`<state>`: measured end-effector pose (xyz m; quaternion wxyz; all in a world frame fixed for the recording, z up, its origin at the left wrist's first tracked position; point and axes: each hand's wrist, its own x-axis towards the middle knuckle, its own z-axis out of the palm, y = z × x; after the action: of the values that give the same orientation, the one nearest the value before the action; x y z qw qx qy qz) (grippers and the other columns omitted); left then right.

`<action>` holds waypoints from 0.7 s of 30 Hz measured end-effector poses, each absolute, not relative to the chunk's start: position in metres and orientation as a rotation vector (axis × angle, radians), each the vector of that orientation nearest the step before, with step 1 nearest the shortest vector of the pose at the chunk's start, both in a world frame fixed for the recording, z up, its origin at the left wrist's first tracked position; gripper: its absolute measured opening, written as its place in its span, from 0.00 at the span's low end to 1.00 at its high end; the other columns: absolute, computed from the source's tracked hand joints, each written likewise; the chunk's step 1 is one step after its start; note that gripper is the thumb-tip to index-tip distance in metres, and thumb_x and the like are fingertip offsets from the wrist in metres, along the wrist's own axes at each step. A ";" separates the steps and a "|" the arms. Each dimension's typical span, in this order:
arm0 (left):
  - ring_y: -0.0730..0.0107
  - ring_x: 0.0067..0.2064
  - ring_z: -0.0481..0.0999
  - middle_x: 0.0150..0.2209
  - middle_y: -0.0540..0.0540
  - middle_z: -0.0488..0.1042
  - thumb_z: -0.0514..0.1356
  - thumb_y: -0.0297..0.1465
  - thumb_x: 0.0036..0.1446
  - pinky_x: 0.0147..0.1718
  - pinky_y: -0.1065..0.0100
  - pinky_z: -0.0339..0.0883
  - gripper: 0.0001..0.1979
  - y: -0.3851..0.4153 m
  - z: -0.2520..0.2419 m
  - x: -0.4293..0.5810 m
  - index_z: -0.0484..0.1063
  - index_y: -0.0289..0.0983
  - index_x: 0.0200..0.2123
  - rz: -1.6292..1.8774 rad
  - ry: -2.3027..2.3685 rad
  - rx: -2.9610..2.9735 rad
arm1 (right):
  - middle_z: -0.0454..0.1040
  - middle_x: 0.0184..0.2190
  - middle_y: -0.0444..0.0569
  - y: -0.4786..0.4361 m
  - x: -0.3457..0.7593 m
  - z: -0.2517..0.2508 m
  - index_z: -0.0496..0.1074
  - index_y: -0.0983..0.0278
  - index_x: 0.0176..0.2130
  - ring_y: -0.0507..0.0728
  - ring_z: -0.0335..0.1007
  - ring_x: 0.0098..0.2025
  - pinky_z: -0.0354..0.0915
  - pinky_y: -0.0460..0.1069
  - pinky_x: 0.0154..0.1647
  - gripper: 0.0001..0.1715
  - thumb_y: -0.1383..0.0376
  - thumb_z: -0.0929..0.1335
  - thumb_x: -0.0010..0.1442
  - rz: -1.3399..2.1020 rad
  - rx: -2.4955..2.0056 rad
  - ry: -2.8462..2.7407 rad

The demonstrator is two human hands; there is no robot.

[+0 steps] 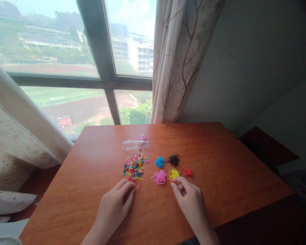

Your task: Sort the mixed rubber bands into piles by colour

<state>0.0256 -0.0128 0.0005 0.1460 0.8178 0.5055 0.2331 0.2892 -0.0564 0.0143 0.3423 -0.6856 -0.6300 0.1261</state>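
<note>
My left hand (116,200) is at the near edge of a mixed pile (133,166) of small coloured looped pieces that look like plastic clips. Its thumb and fingers are drawn together; whatever may be between them is hidden. Beside its fingertips lie a few loose red clips (139,186). My right hand (190,196) pinches a red clip (171,181) just in front of the yellow clips (174,174). Around it are single-colour heaps: pink clips (159,177), blue clips (159,162), black clips (173,159) and a smaller heap of red clips (187,171).
Behind the mixed pile a clear plastic bottle (132,145) lies on its side, with a purple object (143,137) just behind it. The brown wooden table (232,173) stands against a window (107,81) with patterned curtains (175,61).
</note>
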 end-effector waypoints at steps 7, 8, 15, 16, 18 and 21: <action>0.71 0.33 0.79 0.36 0.52 0.77 0.53 0.34 0.65 0.30 0.73 0.68 0.08 -0.013 -0.002 0.025 0.72 0.44 0.39 0.700 1.467 2.342 | 0.69 0.20 0.42 -0.048 0.365 -0.002 0.74 0.60 0.35 0.54 0.67 0.21 0.54 0.46 0.24 0.24 0.47 0.61 0.65 0.066 -2.046 -1.509; 0.71 0.33 0.79 0.36 0.51 0.77 0.53 0.34 0.65 0.30 0.73 0.68 0.08 -0.013 -0.002 0.025 0.72 0.44 0.39 0.701 1.464 2.343 | 0.69 0.19 0.43 -0.047 0.368 -0.004 0.75 0.60 0.35 0.54 0.67 0.21 0.54 0.46 0.24 0.24 0.47 0.61 0.65 0.071 -2.054 -1.518; 0.72 0.33 0.78 0.35 0.51 0.76 0.52 0.33 0.65 0.31 0.73 0.68 0.09 -0.012 -0.001 0.025 0.72 0.43 0.38 0.694 1.453 2.345 | 0.69 0.20 0.42 -0.046 0.365 -0.010 0.74 0.60 0.36 0.54 0.67 0.22 0.54 0.46 0.26 0.23 0.48 0.60 0.65 0.121 -2.052 -1.528; 0.72 0.32 0.78 0.35 0.51 0.76 0.52 0.33 0.65 0.31 0.73 0.68 0.08 -0.012 -0.001 0.025 0.72 0.43 0.38 0.692 1.452 2.345 | 0.69 0.20 0.42 -0.046 0.365 -0.010 0.74 0.60 0.36 0.54 0.67 0.22 0.54 0.46 0.26 0.23 0.48 0.60 0.65 0.127 -2.052 -1.531; 0.72 0.32 0.78 0.34 0.51 0.76 0.52 0.33 0.65 0.31 0.73 0.68 0.08 -0.012 0.000 0.025 0.72 0.43 0.38 0.689 1.452 2.343 | 0.69 0.20 0.42 -0.046 0.366 -0.010 0.74 0.60 0.37 0.54 0.68 0.22 0.54 0.47 0.26 0.22 0.48 0.60 0.65 0.139 -2.058 -1.534; 0.72 0.32 0.78 0.35 0.51 0.77 0.53 0.32 0.64 0.31 0.73 0.68 0.08 -0.012 0.000 0.025 0.72 0.44 0.38 0.692 1.455 2.334 | 0.69 0.20 0.42 -0.046 0.367 -0.009 0.74 0.60 0.37 0.54 0.68 0.22 0.54 0.47 0.26 0.22 0.48 0.61 0.65 0.137 -2.077 -1.520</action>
<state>0.0251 -0.0118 -0.0001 0.1525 0.8134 0.5070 0.2412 0.3672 -0.0464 -0.0086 0.2783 -0.7740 -0.5664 0.0509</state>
